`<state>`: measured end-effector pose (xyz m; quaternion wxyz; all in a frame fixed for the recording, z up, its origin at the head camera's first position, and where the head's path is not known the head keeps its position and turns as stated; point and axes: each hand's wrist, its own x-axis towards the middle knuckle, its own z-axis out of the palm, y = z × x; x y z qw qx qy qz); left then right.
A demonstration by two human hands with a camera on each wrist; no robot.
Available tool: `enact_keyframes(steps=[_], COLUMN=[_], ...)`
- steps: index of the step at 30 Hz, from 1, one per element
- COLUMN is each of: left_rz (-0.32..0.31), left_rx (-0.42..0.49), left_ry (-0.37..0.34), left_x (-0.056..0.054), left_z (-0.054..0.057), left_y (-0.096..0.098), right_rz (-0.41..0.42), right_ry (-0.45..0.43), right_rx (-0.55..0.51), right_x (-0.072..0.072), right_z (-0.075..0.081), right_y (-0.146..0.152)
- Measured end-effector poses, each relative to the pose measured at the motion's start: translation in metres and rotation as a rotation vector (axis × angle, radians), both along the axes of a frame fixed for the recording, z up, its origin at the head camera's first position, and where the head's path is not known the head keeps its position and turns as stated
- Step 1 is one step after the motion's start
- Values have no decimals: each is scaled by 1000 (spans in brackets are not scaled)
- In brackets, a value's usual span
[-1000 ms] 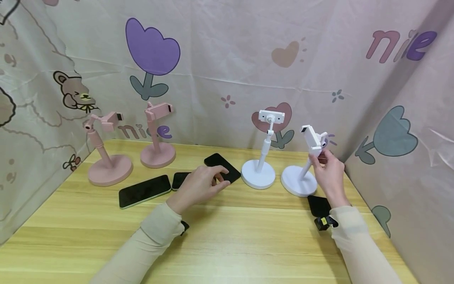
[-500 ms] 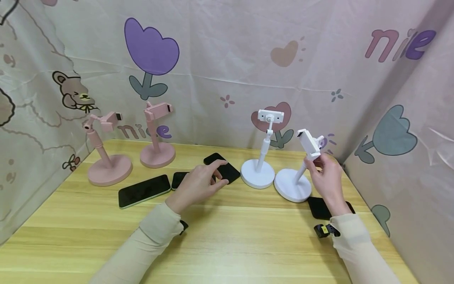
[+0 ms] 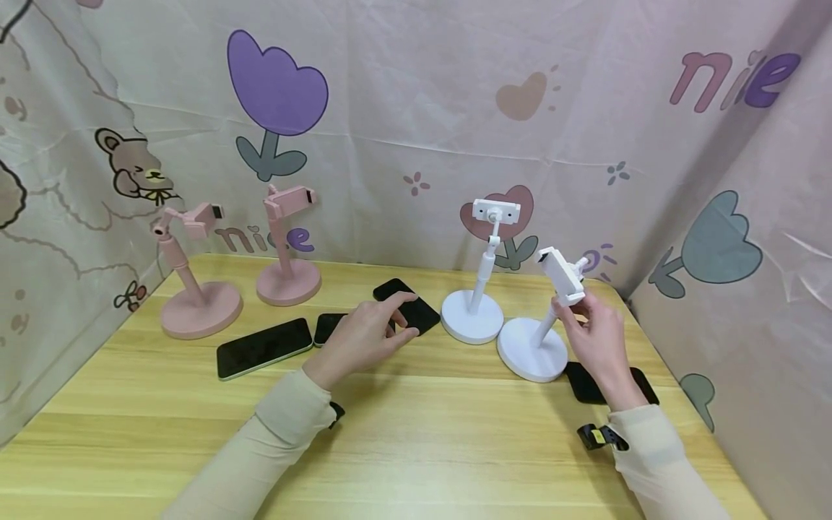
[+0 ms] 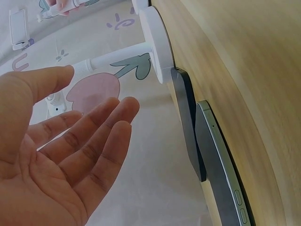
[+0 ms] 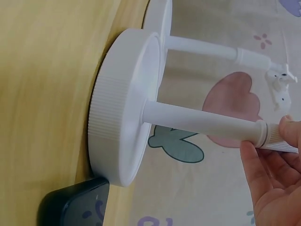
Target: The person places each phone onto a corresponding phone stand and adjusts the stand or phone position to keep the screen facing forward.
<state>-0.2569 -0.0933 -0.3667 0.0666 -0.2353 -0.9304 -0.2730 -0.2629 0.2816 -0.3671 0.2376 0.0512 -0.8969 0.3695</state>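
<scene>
– Fingers (image 5: 256,172) of the right hand (image 3: 594,332): is anything grasped by them?
– Yes, the nearer white stand (image 3: 543,332) is pinched by its upper post (image 5: 202,123), with its base (image 5: 113,108) below them on the counter (image 3: 416,448), beside a second white stand (image 3: 485,271).
– And the left hand (image 3: 360,339)?
– Nothing is grasped; loosely bent, its fingers (image 4: 109,162) are held near a black phone (image 3: 422,314).

I read on cloth (image 3: 403,87): "nice" (image 3: 299,240), part-hidden, above back edge of table (image 3: 442,448), leftward; "nie" (image 3: 737,87) above back right corner.

Two pink stands (image 3: 281,249), two white stands (image 3: 544,329), four phones (image 3: 264,349)
</scene>
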Motion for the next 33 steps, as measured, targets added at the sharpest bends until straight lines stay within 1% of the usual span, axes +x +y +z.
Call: enact_keyframes(steps=[6,13,21,27,33], left_rz=[-1,6,3,3,-5], left_rx=[10,8,13,11,13], left_ry=[-14,-5,-3,-1,-6], left_x=[-1,1,1,1,1], left_z=[0,2,2,1,1], left_y=[-1,-3,-3,-3,-3], right_rz=[27,34,74,112,143], right_ry=[-4,-20,-37,-2,33], right_rx=[20,20,9,8,17], right_x=[7,16,23,29,35], right_z=[0,0,0,0,-1], right_y=[-2,-6,-6,-7,-14])
